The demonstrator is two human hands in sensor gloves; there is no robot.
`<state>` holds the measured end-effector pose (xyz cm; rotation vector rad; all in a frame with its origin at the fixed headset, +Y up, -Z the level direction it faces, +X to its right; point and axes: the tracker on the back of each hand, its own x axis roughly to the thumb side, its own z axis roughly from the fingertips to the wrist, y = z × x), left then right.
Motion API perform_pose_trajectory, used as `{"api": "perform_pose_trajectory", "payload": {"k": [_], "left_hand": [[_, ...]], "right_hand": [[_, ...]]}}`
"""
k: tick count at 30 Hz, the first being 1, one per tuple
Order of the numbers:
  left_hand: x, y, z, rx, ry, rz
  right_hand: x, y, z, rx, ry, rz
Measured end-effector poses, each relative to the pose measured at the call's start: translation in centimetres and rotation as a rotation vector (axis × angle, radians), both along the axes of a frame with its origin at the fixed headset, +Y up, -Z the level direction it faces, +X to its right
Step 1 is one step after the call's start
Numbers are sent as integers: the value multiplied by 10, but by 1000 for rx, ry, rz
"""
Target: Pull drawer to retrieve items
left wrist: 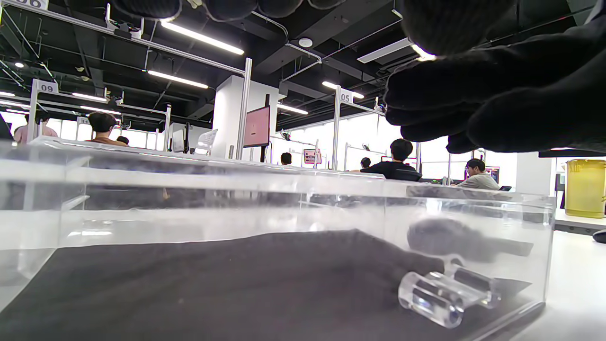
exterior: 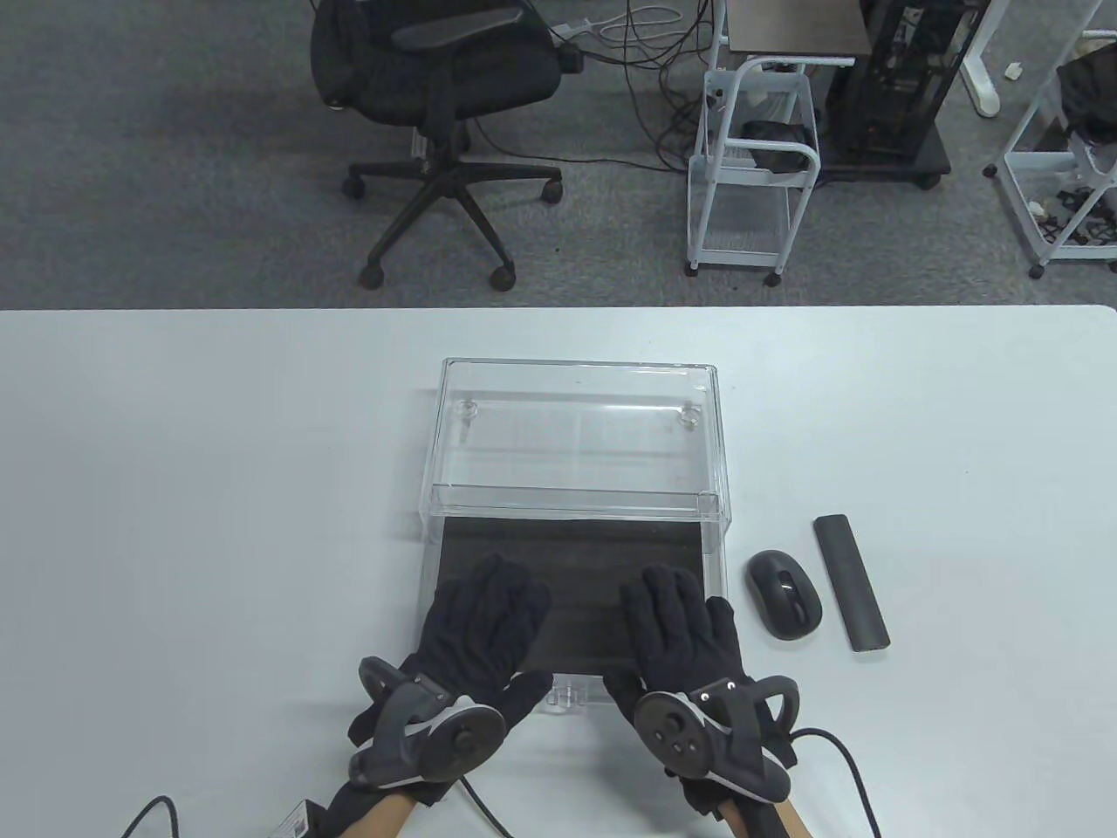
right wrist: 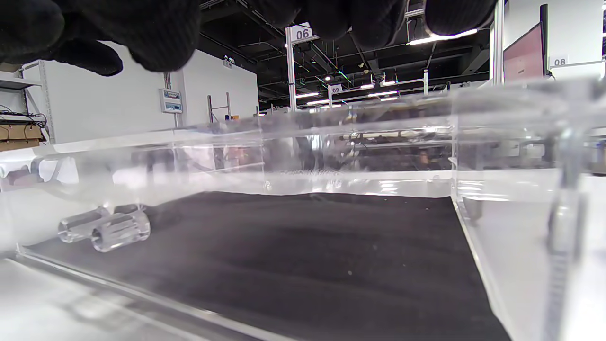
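Observation:
A clear acrylic drawer box [exterior: 576, 419] stands mid-table with its drawer [exterior: 720, 559] pulled out toward me. A black mat [exterior: 576, 550] lines the drawer floor, and I see no other item in it. The clear handle [exterior: 567, 694] sits on the drawer front between my wrists. My left hand [exterior: 493, 607] and right hand [exterior: 668, 611] reach over the drawer, fingers spread above the mat, holding nothing. The mat [left wrist: 227, 284] and handle [left wrist: 442, 296] show in the left wrist view. The mat [right wrist: 307, 246] and handle [right wrist: 113, 229] show in the right wrist view, with the fingers [right wrist: 360, 14] above them.
A black computer mouse [exterior: 783, 595] and a long black bar [exterior: 851, 582] lie on the white table [exterior: 218, 489] just right of the drawer. An office chair [exterior: 445, 105] and a white cart [exterior: 755, 166] stand on the floor beyond the far edge.

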<state>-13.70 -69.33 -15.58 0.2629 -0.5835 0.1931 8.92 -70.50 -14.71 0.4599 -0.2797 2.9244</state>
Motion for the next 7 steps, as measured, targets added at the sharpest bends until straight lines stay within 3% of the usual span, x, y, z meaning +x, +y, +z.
{"api": "perform_pose_trajectory", "payload": {"k": [7], "left_hand": [[1, 0, 0, -1, -3, -3]], "right_hand": [[2, -1, -2, -21, -2, -9]]}}
